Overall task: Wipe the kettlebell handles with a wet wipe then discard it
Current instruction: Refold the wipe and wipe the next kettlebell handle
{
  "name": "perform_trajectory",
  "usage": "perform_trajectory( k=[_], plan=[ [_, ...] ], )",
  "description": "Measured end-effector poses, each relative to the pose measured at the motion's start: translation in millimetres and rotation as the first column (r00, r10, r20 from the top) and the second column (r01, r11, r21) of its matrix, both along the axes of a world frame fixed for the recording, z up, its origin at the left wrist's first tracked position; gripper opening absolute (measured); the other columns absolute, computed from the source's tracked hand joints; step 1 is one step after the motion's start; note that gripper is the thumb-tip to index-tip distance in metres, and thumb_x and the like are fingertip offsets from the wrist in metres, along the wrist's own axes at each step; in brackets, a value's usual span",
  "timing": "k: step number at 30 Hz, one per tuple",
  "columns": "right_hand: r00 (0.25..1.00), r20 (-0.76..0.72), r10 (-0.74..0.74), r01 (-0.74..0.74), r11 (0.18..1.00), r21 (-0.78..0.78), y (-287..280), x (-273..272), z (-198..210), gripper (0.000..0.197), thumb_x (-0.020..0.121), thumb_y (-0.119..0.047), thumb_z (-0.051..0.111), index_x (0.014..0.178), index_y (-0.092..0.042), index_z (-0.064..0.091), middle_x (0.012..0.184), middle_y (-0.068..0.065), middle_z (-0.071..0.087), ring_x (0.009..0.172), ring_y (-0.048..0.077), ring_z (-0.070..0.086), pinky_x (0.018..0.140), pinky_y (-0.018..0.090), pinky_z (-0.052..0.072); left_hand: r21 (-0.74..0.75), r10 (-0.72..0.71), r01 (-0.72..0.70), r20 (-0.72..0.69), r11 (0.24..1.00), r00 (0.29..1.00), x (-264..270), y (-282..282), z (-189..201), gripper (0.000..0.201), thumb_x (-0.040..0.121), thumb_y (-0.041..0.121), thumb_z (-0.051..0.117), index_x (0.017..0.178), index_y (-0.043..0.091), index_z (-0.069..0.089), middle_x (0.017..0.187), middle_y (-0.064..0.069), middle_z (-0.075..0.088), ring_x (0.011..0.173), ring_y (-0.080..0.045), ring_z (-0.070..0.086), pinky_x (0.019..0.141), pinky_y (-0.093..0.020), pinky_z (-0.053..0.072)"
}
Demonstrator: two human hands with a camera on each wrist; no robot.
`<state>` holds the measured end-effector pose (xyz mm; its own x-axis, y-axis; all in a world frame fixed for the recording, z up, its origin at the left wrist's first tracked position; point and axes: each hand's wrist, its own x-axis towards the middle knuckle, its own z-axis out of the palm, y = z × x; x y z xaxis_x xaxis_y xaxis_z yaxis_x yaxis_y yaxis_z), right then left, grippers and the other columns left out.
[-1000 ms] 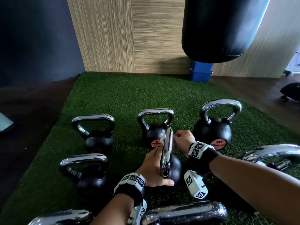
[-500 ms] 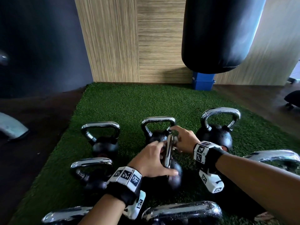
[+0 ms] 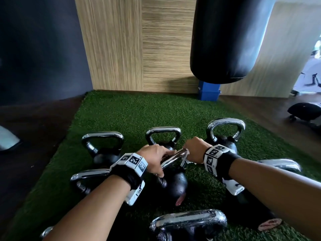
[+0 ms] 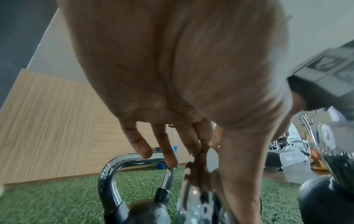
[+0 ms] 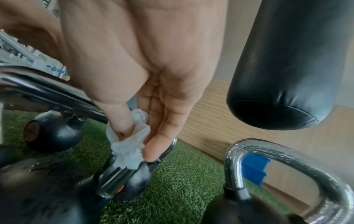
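A black kettlebell point(image 3: 175, 184) leans on the green turf between my hands, its chrome handle point(image 3: 172, 159) slanting up to the right. My left hand point(image 3: 154, 159) holds the handle's near part, fingers over the top and thumb along the bar. In the left wrist view the left hand point(image 4: 191, 151) reaches down onto that handle point(image 4: 193, 201). My right hand point(image 3: 194, 150) pinches a crumpled white wet wipe point(image 3: 186, 155) against the handle's far corner. In the right wrist view the wipe point(image 5: 128, 150) sits between thumb and fingers of the right hand point(image 5: 138, 143), wrapped on the chrome bar point(image 5: 113, 177).
Several other chrome-handled kettlebells ring this one on the turf point(image 3: 130, 115): behind point(image 3: 163, 134), back left point(image 3: 102, 141), back right point(image 3: 225, 127) and close in front point(image 3: 189, 221). A black punching bag point(image 3: 229, 37) hangs at the back right above a blue box point(image 3: 209, 93). Dark floor lies left.
The kettlebell has been tipped and turned, so its handle went from edge-on upright to slanted. My right hand slid the wipe to the handle's far corner. The left hand stayed on the handle.
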<state>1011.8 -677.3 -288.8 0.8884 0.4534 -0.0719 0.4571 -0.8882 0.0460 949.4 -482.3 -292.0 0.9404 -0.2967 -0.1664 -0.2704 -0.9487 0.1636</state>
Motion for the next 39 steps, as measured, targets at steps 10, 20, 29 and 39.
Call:
perform_trajectory(
  k=[10, 20, 29, 39],
  plan=[
    [0.993, -0.006, -0.121, 0.119, 0.985, -0.126, -5.4, -32.5, 15.9, 0.032, 0.086, -0.031, 0.059, 0.107, -0.012, 0.073, 0.099, 0.008, 0.074, 0.096, 0.028, 0.071, 0.077, 0.032, 0.059, -0.009, -0.145, 0.148, 0.143, 0.989, 0.979, 6.8, 6.2, -10.1, 0.095, 0.079, 0.012, 0.079, 0.154, 0.048, 0.034, 0.147, 0.002, 0.058, 0.133, -0.02, 0.056, 0.113, -0.033, 0.044],
    [0.953, -0.292, 0.081, 0.012, 0.952, 0.305, -42.9, -72.0, 36.9, 0.017, 0.079, -0.022, 0.073, 0.09, -0.034, 0.079, 0.087, -0.006, 0.077, 0.081, 0.009, 0.071, 0.074, 0.023, 0.056, -0.384, 0.211, -0.104, 0.248, 0.917, 0.946, -50.5, 12.2, -36.9, 0.083, 0.092, 0.006, 0.058, 0.162, 0.033, 0.023, 0.154, 0.011, 0.049, 0.144, -0.012, 0.044, 0.122, -0.034, 0.029],
    [0.777, -0.448, 0.442, -0.131, 0.81, 0.571, -49.9, -90.5, 68.1, 0.021, 0.078, -0.029, 0.08, 0.099, -0.031, 0.076, 0.086, 0.001, 0.076, 0.073, 0.011, 0.07, 0.071, 0.031, 0.054, -0.475, 0.452, -0.43, -0.073, 0.768, 0.889, -131.9, 15.5, -38.1, 0.089, 0.08, -0.017, 0.044, 0.144, 0.045, 0.049, 0.137, 0.023, 0.051, 0.129, -0.001, 0.049, 0.088, -0.009, 0.045],
    [0.797, -0.227, 0.559, -0.395, 0.768, 0.504, -81.3, -125.7, 46.6, 0.018, 0.086, -0.028, 0.072, 0.103, -0.027, 0.079, 0.097, -0.018, 0.073, 0.081, -0.016, 0.058, 0.07, 0.001, 0.042, -0.483, 0.387, -0.662, -0.552, 0.574, 0.738, -207.7, 4.9, -72.7, 0.068, 0.086, -0.018, 0.068, 0.142, 0.017, 0.051, 0.143, -0.008, 0.058, 0.134, -0.018, 0.055, 0.115, -0.037, 0.046]
  ],
)
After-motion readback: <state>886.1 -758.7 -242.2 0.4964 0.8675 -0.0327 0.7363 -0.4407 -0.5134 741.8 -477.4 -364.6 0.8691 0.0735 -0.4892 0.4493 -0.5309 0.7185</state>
